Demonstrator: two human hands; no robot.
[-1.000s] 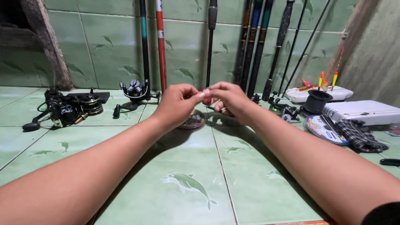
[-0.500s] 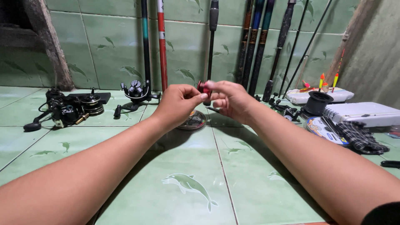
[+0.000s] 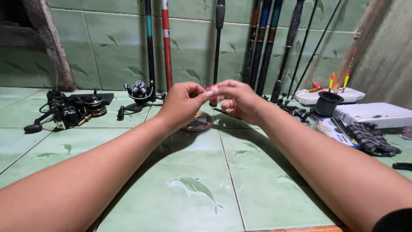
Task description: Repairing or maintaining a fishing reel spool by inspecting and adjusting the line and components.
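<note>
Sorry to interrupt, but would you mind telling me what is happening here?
A person holds both hands out over a green tiled floor. The left hand and right hand pinch a small pink-red item between their fingertips. Below them lies a line spool; fishing reels sit to the left, rods lean on the wall.

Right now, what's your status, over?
Left hand and right hand raised, fingertips pinching a small pink piece. Line spool on floor below. Nothing in the way.
</note>
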